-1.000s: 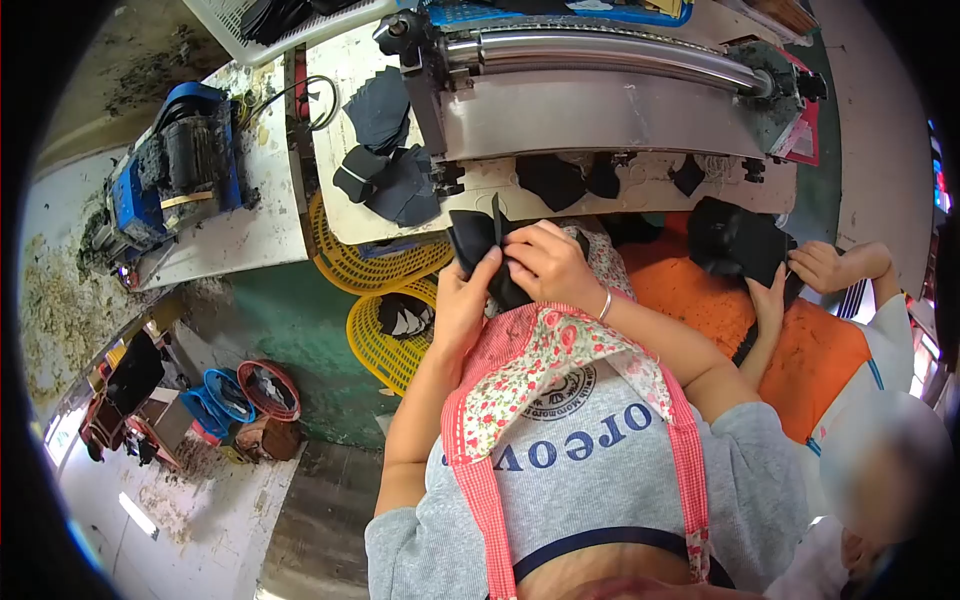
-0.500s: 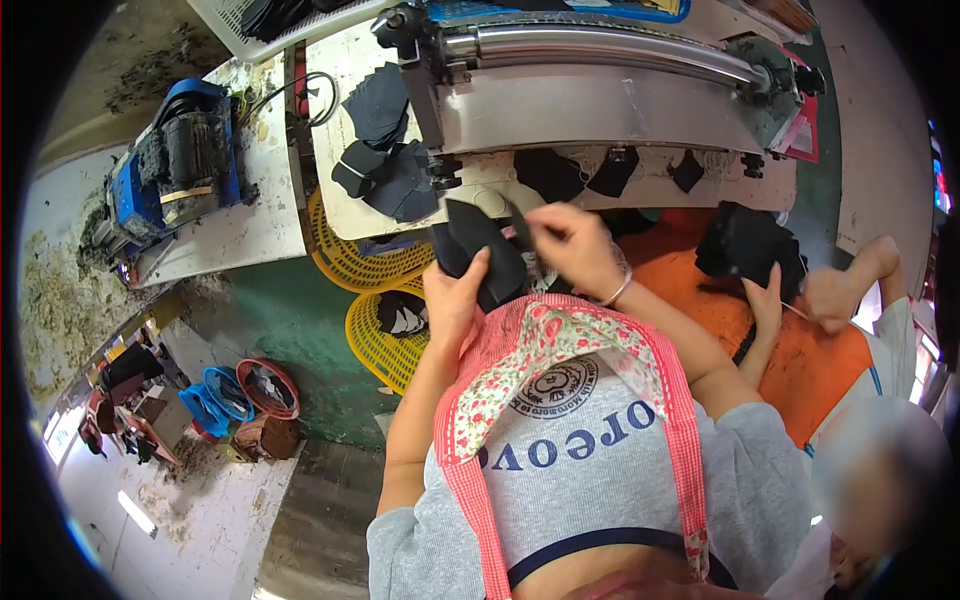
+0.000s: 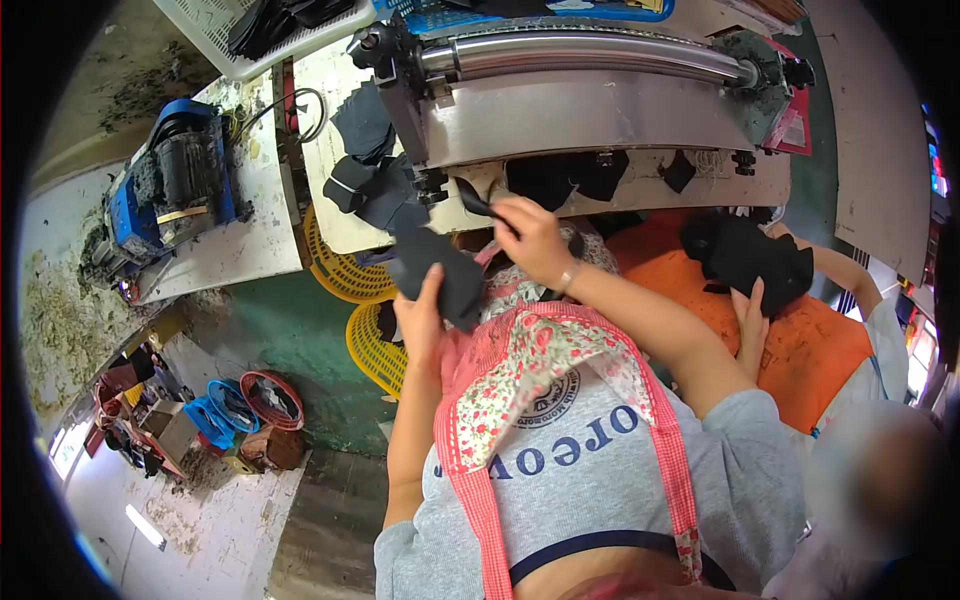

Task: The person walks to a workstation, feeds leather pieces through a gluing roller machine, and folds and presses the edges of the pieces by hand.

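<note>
My left hand (image 3: 421,318) is closed on a stack of black pieces (image 3: 440,275), its thumb lying over their face, above the lap. To the right of that stack, my right hand (image 3: 532,238) pinches a single black piece (image 3: 472,198) near the table's front edge. More black pieces (image 3: 365,122) lie fanned on the white table (image 3: 345,225) at the left. Other dark pieces (image 3: 603,178) rest under the front of the metal roller machine (image 3: 590,115).
A co-worker's hands (image 3: 750,318) hold a black bundle (image 3: 745,262) over orange cloth (image 3: 690,320) at the right. Yellow baskets (image 3: 372,350) stand below the table's left part. A blue motor (image 3: 170,195) sits on the left bench; white (image 3: 235,55) and blue trays are behind.
My right hand has drawn one black piece away from the stack and moved to the left. The stack in my left hand has tilted and shifted lower. The view has shifted slightly.
</note>
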Motion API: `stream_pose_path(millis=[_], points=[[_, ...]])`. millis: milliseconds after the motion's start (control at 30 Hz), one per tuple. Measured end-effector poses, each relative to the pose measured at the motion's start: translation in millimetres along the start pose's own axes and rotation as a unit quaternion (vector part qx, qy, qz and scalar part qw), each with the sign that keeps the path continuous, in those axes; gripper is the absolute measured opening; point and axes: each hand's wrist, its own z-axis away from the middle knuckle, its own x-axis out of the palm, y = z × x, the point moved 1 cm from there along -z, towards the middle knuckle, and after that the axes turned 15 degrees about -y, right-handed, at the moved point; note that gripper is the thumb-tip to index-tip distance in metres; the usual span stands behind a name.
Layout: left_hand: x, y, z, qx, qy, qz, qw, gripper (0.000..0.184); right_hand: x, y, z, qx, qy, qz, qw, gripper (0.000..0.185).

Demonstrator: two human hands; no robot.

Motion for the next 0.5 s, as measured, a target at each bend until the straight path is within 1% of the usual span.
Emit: stream_pose_path(millis=[33, 67, 100, 167, 200, 300, 333, 367, 433, 467, 500], points=[[-9, -4, -4, 0.013, 0.023, 0.019, 0.999, 0.031, 12, 13, -10, -0.084, -0.002, 0.101, 0.991, 0.021], [-10, -2, -6, 0.020, 0.047, 0.024, 0.998, 0.032, 26, 25, -17, -0.094, -0.110, 0.182, 0.972, 0.022], [-15, -6, -9, 0.026, 0.049, 0.019, 0.998, 0.032, 42, 40, -22, -0.103, -0.218, 0.259, 0.935, 0.023], [-23, -19, -25, 0.045, 0.046, 0.009, 0.998, 0.031, 89, 93, -21, -0.103, -0.379, 0.362, 0.846, 0.031], [-20, -24, -32, 0.045, 0.040, -0.010, 0.998, 0.032, 114, 116, -11, -0.070, -0.296, 0.316, 0.899, 0.043], [-5, -36, -52, 0.018, -0.077, 0.057, 0.995, 0.033, 89, 87, -20, 0.068, -0.348, 0.195, 0.915, 0.054], [6, -39, -61, -0.006, -0.100, 0.074, 0.992, 0.033, 103, 111, -19, 0.068, -0.307, 0.109, 0.943, 0.053], [3, -55, -80, -0.044, -0.097, 0.051, 0.993, 0.032, 97, 113, -22, 0.029, -0.384, 0.144, 0.911, 0.048], [-17, -98, -127, -0.093, -0.129, 0.142, 0.977, 0.031, 70, 104, -26, -0.047, -0.524, 0.210, 0.824, 0.039], [-23, -105, -137, -0.092, -0.124, 0.133, 0.979, 0.031, 49, 93, -12, 0.059, -0.389, 0.110, 0.913, 0.025], [-27, -111, -144, -0.091, -0.118, 0.125, 0.981, 0.031, 24, 85, -4, 0.061, -0.302, 0.023, 0.951, 0.024]])
